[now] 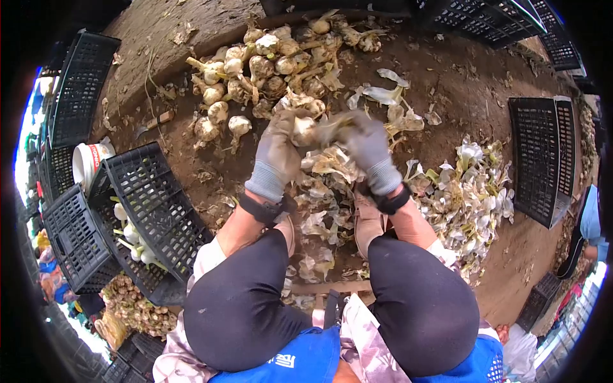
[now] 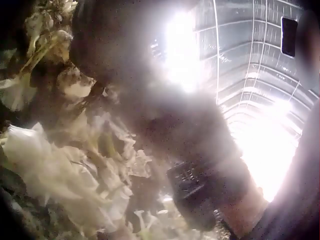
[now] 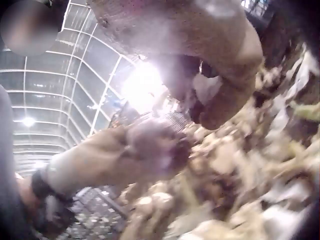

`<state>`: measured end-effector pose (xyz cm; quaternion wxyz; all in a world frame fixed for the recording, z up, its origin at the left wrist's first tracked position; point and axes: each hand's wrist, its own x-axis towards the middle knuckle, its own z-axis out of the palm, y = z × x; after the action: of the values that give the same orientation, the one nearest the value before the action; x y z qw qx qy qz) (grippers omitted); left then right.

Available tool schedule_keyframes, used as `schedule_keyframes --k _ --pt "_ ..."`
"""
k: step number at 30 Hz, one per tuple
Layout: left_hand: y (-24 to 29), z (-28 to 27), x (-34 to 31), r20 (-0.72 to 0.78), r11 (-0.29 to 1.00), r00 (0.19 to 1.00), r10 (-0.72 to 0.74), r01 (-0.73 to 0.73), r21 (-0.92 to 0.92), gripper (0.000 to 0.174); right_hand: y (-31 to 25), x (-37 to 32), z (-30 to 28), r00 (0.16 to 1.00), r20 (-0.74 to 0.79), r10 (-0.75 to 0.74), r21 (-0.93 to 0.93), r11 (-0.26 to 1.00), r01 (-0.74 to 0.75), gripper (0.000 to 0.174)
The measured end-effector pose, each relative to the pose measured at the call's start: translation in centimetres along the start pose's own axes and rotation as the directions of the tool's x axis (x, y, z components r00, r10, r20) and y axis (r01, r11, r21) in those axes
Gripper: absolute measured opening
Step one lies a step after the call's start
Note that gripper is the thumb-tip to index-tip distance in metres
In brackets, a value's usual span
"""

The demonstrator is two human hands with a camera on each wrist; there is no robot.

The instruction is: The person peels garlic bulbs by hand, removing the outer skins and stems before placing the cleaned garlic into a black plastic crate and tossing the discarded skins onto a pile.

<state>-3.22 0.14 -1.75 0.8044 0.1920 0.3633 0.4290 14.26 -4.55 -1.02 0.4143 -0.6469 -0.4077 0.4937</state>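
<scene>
Both hands wear grey, soil-stained knit gloves and meet in front of the feet. My left hand (image 1: pixel 280 145) grips a whitish garlic bulb (image 1: pixel 304 131), fingers around its side. Close beside it, my right hand (image 1: pixel 367 145) is blurred, its fingers curled on dry garlic skin (image 1: pixel 336 127) at the bulb. In the right wrist view a pale flake of skin (image 3: pixel 207 87) shows within the curled right fingers, with the left glove (image 3: pixel 112 155) across from them. The left wrist view is mostly dark and hazy. A pile of untrimmed garlic bulbs (image 1: pixel 262 67) lies just beyond the hands.
Loose peelings (image 1: pixel 463 198) heap at the right, with more between the shoes. Black crates stand left (image 1: pixel 153 214) and right (image 1: pixel 543 156); the left one holds white bulbs with stems. A white bucket (image 1: pixel 89 163) and a small wooden-handled blade (image 1: pixel 156 122) are at left.
</scene>
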Motion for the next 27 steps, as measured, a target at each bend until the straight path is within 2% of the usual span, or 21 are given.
schedule_keyframes --k 2,3,4,6,7,8,9,10,12,13,14,16,18,20,21,22,23,24,25,26,27 --pt "1.0 0.5 -1.0 -0.029 0.985 0.995 -0.101 0.095 -0.146 0.022 1.0 0.9 -2.6 0.977 -0.108 0.184 -0.064 0.979 -0.192 0.021" --pt "1.4 0.4 -1.3 -0.033 0.988 0.993 -0.115 0.111 -0.11 0.03 0.8 1.0 -3.2 0.959 -0.145 0.242 -0.079 0.964 -0.255 0.023" --pt "1.3 0.6 -1.2 -0.033 0.988 0.993 -0.116 0.112 -0.111 0.03 0.8 0.3 -3.1 0.958 -0.28 -0.055 -0.612 0.779 -0.134 0.029" --pt "0.9 1.1 -1.2 0.007 0.994 0.995 -0.101 0.101 -0.052 0.033 0.3 -0.3 -2.9 0.905 -0.217 -0.366 -0.948 0.302 -0.105 0.036" --pt "0.7 1.2 -1.2 0.018 0.993 0.996 -0.082 0.083 -0.08 0.038 -0.3 -0.3 -2.7 0.914 -0.216 -0.343 -0.761 0.646 0.063 0.041" --pt "0.6 1.4 -1.2 0.017 0.993 0.997 -0.081 0.082 -0.086 0.038 -1.0 -0.3 -2.4 0.924 -0.205 -0.322 -0.432 0.877 0.21 0.046" --pt "0.8 1.9 -1.1 0.019 0.988 0.995 -0.097 0.099 -0.122 0.038 -2.2 -0.3 -2.2 0.984 -0.114 -0.137 0.064 0.987 0.145 0.043" --pt "1.1 2.3 -1.0 0.023 0.981 0.994 -0.111 0.113 -0.156 0.038 -3.3 -0.4 -1.8 0.983 -0.111 -0.143 0.062 0.987 0.15 0.043" --pt "1.6 2.9 -1.7 0.069 0.995 0.995 -0.073 0.078 -0.066 0.039 -4.8 -0.5 -0.8 0.966 0.211 0.147 0.423 0.878 -0.226 0.037" --pt "1.9 3.1 -2.0 0.118 0.99 0.993 -0.027 0.011 0.139 0.042 -3.5 0.4 0.5 0.994 0.104 0.032 0.465 0.882 -0.077 0.03" --pt "2.0 3.1 -2.2 0.172 0.94 0.985 0.008 -0.066 0.335 0.047 -2.4 0.5 0.2 0.994 0.107 0.03 0.464 0.882 -0.077 0.03" --pt "1.3 1.8 -2.1 0.191 0.889 0.979 0.066 -0.145 0.435 0.056 -5.0 -0.2 0.0 0.954 0.219 0.205 0.488 0.824 -0.289 0.031" --pt "-0.1 2.3 -1.7 0.049 0.995 0.994 0.099 -0.098 -0.022 0.043 -4.5 -0.6 0.6 0.953 0.238 0.186 0.585 0.756 -0.293 0.034" --pt "-0.6 2.9 -1.7 -0.043 0.993 0.993 0.111 -0.113 -0.041 0.048 -3.9 -0.9 0.4 0.956 0.265 0.129 0.706 0.649 -0.283 0.033" --pt "-0.6 2.5 -1.5 -0.096 0.996 0.995 -0.038 0.03 -0.085 0.05 -2.8 -0.6 -0.6 0.931 0.319 0.177 0.563 0.755 -0.336 0.031" --pt "-0.3 2.4 -1.5 -0.143 0.975 0.971 -0.191 0.171 -0.14 0.053 -2.4 -0.3 -1.3 0.96 0.199 0.198 0.35 0.9 -0.259 0.031" --pt "0.0 2.2 -1.4 -0.149 0.956 0.956 -0.254 0.225 -0.187 0.052 -2.1 -0.4 -2.0 0.993 -0.014 0.12 0.035 0.992 -0.119 0.031" --pt "0.4 2.3 -1.7 -0.124 0.985 0.981 -0.149 0.136 -0.11 0.052 -2.3 -0.7 -2.5 0.984 -0.174 -0.029 -0.284 0.959 -0.022 0.031" --pt "0.4 2.0 -1.8 -0.077 0.993 0.995 -0.056 0.048 -0.106 0.049 -2.7 -0.8 -3.0 0.965 -0.229 -0.127 -0.386 0.922 0.029 0.031" --pt "0.4 1.7 -1.7 -0.025 0.993 0.999 0.041 -0.043 -0.107 0.046 -3.2 -0.9 -3.4 0.961 -0.23 -0.155 -0.31 0.947 0.079 0.03" --pt "0.5 1.3 -1.6 -0.022 0.993 0.999 0.04 -0.043 -0.107 0.046 -4.2 -1.0 -3.3 0.975 -0.189 -0.115 -0.138 0.986 0.089 0.03"
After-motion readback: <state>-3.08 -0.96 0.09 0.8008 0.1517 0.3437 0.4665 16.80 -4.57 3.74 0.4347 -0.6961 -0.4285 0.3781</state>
